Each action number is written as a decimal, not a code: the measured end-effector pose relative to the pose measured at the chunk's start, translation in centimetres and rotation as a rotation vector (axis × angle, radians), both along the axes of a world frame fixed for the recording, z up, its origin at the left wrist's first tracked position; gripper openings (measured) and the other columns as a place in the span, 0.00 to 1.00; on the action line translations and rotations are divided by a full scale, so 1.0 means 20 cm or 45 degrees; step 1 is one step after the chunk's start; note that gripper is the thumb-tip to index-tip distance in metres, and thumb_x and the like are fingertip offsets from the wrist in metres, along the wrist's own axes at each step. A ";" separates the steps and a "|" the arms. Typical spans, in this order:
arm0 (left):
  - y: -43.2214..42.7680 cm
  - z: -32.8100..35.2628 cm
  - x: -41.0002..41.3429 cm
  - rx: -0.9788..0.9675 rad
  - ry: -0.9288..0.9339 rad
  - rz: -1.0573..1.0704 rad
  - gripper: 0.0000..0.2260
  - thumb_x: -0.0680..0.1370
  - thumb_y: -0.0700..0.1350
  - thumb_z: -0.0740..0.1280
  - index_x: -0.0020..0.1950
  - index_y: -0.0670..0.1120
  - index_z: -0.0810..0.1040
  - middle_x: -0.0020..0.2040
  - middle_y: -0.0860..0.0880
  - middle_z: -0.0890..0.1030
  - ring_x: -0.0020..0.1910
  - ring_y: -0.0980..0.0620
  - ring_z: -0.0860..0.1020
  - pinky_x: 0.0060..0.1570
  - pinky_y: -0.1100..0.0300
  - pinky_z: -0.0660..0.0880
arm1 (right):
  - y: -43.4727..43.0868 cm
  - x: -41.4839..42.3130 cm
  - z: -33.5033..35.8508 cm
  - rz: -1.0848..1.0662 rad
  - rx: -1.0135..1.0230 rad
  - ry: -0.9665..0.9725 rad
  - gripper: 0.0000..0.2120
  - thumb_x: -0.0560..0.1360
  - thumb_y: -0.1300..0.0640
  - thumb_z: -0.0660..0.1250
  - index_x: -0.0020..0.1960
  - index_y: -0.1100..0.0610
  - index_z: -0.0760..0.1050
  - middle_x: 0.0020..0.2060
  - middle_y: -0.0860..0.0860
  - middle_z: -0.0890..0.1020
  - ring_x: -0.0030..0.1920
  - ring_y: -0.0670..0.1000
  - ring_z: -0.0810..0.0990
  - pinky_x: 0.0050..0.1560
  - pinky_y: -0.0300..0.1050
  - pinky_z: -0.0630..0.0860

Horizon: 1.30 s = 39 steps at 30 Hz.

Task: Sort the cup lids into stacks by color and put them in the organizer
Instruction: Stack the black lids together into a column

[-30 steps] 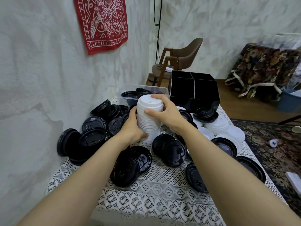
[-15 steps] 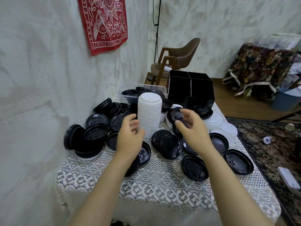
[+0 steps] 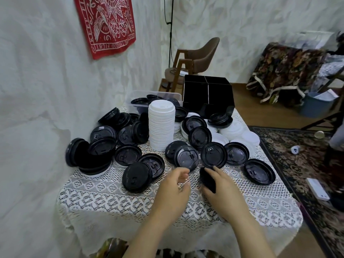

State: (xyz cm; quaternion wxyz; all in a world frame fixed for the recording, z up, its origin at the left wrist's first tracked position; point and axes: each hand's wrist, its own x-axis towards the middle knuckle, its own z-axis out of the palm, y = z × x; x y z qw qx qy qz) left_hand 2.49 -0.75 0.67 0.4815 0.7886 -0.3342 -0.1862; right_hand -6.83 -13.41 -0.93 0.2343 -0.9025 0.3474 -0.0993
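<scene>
A tall stack of white lids [image 3: 161,125] stands upright in the middle of the table, with no hand on it. Several black lids [image 3: 143,172] lie scattered around it, and more white lids [image 3: 240,135] are piled at the right. The black organizer [image 3: 208,95] sits at the table's far edge. Near the front, my right hand [image 3: 221,190] grips a black lid [image 3: 207,178] held on edge. Just left of that lid, my left hand [image 3: 172,189] hovers with its fingers loosely curled and nothing in them.
A clear plastic tub [image 3: 137,97] with black lids stands behind the white stack. The wall runs close along the left. The lace tablecloth [image 3: 115,198] drapes over the front edge. A chair [image 3: 197,58] stands beyond the table, and a rug [image 3: 305,164] covers the floor at right.
Both hands let go of the white stack, which stays standing, and drew back toward the front. My right hand picked up a black lid. The camera pulled back.
</scene>
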 end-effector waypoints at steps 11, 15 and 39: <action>-0.03 0.00 -0.05 0.029 -0.102 -0.166 0.42 0.71 0.51 0.74 0.78 0.57 0.52 0.74 0.63 0.57 0.72 0.63 0.58 0.71 0.64 0.58 | 0.18 0.05 0.14 -0.408 1.822 -1.136 0.11 0.80 0.57 0.63 0.56 0.61 0.78 0.48 0.59 0.85 0.47 0.56 0.85 0.43 0.48 0.80; -0.01 0.00 -0.01 0.083 -0.265 -0.144 0.39 0.71 0.52 0.74 0.77 0.54 0.57 0.71 0.61 0.60 0.68 0.63 0.62 0.64 0.70 0.59 | 0.17 0.05 0.12 -0.396 1.927 -1.082 0.16 0.80 0.53 0.60 0.58 0.62 0.79 0.51 0.61 0.84 0.51 0.57 0.83 0.53 0.52 0.77; 0.07 0.00 0.19 0.571 -0.236 -0.464 0.39 0.75 0.47 0.70 0.79 0.55 0.51 0.78 0.60 0.51 0.76 0.61 0.52 0.75 0.60 0.53 | -0.02 0.33 -0.05 0.122 0.228 -0.486 0.36 0.74 0.53 0.72 0.77 0.46 0.59 0.76 0.46 0.60 0.76 0.48 0.56 0.74 0.45 0.56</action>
